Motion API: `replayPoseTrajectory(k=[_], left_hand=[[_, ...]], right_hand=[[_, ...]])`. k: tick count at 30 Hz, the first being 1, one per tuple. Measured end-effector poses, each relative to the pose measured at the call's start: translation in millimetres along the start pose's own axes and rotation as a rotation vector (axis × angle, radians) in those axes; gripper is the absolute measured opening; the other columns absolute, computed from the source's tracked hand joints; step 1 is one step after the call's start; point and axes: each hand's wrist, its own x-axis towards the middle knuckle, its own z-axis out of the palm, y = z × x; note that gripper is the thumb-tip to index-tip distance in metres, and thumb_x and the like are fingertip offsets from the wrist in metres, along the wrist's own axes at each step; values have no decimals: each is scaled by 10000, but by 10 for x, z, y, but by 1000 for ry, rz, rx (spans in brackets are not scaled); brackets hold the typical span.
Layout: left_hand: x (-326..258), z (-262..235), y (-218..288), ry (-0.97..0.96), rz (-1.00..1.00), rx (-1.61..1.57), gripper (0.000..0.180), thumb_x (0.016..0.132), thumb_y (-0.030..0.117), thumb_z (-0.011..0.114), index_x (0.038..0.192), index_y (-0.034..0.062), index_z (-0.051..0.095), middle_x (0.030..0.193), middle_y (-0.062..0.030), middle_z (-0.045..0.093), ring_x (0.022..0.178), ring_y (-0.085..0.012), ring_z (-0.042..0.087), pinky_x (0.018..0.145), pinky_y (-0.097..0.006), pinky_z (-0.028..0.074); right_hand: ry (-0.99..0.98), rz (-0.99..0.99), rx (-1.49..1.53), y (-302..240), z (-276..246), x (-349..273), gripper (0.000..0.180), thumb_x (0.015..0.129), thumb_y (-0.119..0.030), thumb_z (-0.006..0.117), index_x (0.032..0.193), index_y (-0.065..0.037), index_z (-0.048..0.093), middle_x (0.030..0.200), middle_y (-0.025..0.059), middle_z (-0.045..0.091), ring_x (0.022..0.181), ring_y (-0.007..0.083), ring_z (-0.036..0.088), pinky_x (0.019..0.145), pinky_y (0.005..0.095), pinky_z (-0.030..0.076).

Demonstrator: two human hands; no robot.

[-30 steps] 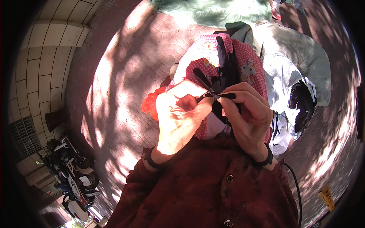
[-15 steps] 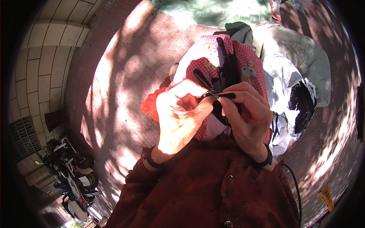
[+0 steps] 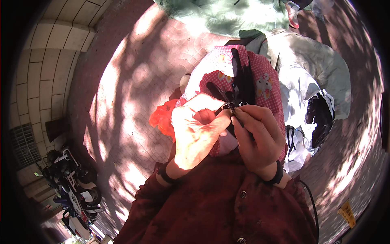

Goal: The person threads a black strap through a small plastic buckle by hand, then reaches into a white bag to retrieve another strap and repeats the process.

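Both hands meet over my lap, pinching a short black strap (image 3: 238, 118) with a small ring or buckle-like part at its middle. My left hand (image 3: 194, 129), sunlit, grips one side of it between thumb and forefinger. My right hand (image 3: 262, 136) pinches the other side, where a black end points down past the fingertips. Whether the pieces are joined there is too small to tell. Beneath the hands lies a pink checked cloth (image 3: 266, 67) with rabbit prints. Several more black straps (image 3: 243, 79) rest on that cloth, just beyond the fingers.
An orange-red plastic bag (image 3: 162, 117) sits left of my lap. To the right, a torn white sack (image 3: 298, 107) shows black pieces (image 3: 319, 118) inside. A pale green sheet (image 3: 227, 18) lies on the paving ahead. Motorbikes (image 3: 77, 191) stand by the tiled wall (image 3: 34, 89) at left.
The black end in my right fingers has swung from pointing right to pointing down. My right hand has turned and dropped slightly; the left keeps its pinch, a little lower.
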Motion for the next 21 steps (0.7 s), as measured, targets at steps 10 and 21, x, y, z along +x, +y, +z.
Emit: replayPoseTrajectory(k=[10,21], left_hand=[[-80,36,31,-27,27,20,100,853,-67,665,940,-21,644,714,-59,667,541,-64,575,502,-193,456],[-105,19,18,-31,67,-20,99,843,-66,687,924,-29,645,789,-73,689,613,-91,640,520,-215,522]], right_hand=[[39,-22,1,-29,-76,-1,295,680,70,709,973,60,683,927,173,670,746,256,682,624,290,547],[82,-64,70,-41,-64,1,300,648,77,709,946,80,678,917,187,668,706,250,682,595,300,557]])
